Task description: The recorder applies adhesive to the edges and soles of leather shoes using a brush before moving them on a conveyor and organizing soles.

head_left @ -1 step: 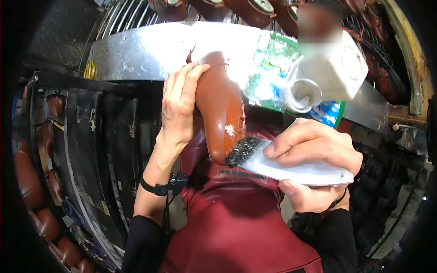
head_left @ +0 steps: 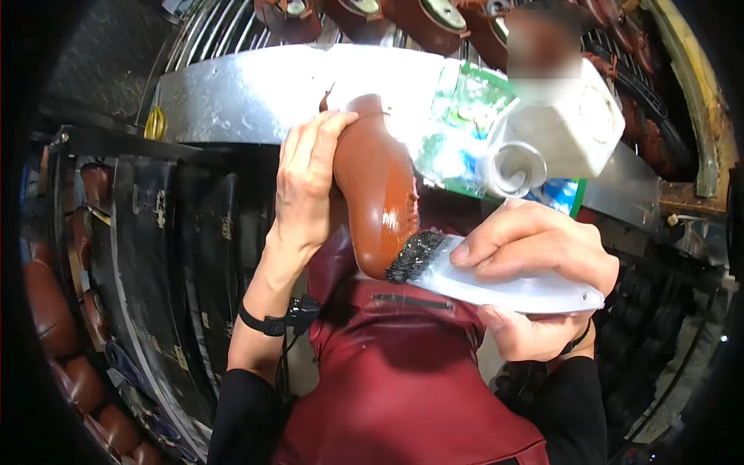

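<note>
A glossy brown leather shoe upper [head_left: 373, 182], which looks stretched over a last, stands out from the bench edge with its rounded toe end toward me. My left hand [head_left: 308, 182] is closed around its left side, fingertips on top near the far end. In my right hand [head_left: 546, 246] is a flat brush [head_left: 496, 280] with a pale plastic handle, pinched between thumb and fingers. Its wet, black bristles touch the right side of the toe, close to the bottom edge. That stretch of leather shines.
Beyond my right hand, a white plastic jug [head_left: 570, 128] with a round opening lies on a green and blue sheet [head_left: 473, 93] on the metal bench [head_left: 225, 93]. More brown shoes [head_left: 426, 22] line a rack behind. Black panels [head_left: 167, 256] stand at left; a dark red apron [head_left: 403, 372] covers my front.
The brush has shifted very slightly right at the shoe's toe. My left hand keeps its hold on the shoe upper.
</note>
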The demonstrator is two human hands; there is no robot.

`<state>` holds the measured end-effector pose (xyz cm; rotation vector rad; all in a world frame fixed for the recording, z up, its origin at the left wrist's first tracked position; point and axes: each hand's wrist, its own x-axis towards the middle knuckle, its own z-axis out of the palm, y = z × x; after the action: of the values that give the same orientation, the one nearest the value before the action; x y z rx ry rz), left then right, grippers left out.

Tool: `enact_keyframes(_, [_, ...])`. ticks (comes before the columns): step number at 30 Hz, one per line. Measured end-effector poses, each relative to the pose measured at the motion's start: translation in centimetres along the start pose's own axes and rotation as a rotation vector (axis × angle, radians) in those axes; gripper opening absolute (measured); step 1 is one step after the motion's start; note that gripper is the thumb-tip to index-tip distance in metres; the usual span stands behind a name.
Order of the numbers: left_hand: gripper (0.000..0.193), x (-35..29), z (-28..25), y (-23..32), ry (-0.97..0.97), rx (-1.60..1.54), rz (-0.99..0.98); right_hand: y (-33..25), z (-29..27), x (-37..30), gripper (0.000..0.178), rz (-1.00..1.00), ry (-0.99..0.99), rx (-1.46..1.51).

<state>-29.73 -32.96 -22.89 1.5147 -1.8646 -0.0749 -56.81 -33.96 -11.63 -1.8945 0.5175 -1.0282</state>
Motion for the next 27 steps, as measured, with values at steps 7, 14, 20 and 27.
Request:
enact_keyframes(7, [0.083, 5.3, -2.1, -0.4, -0.153, -0.074, -0.067, 3.7, -2.2, 4.3, 0.028, -0.197, 0.134, -0.054])
enact_keyframes(14, [0.088, 4.5, 2.3, -7.2, -0.063, -0.965, -0.442, 12.2, -1.0, -3.1, 0.017, 0.307, 0.424, 0.109])
enact_keyframes(20, [0.062, 1.8, 0.2, -4.3, -0.001, -0.977, -0.506, 10.3, -0.2, -8.1, 0.022, 0.385, 1.042, -0.019])
enact_keyframes(27, [0.083, -6.4, 2.1, -1.6, -0.016, -1.212, -0.694, 11.4, 1.3, -7.3, 0.021, 0.548, 1.155, 0.116])
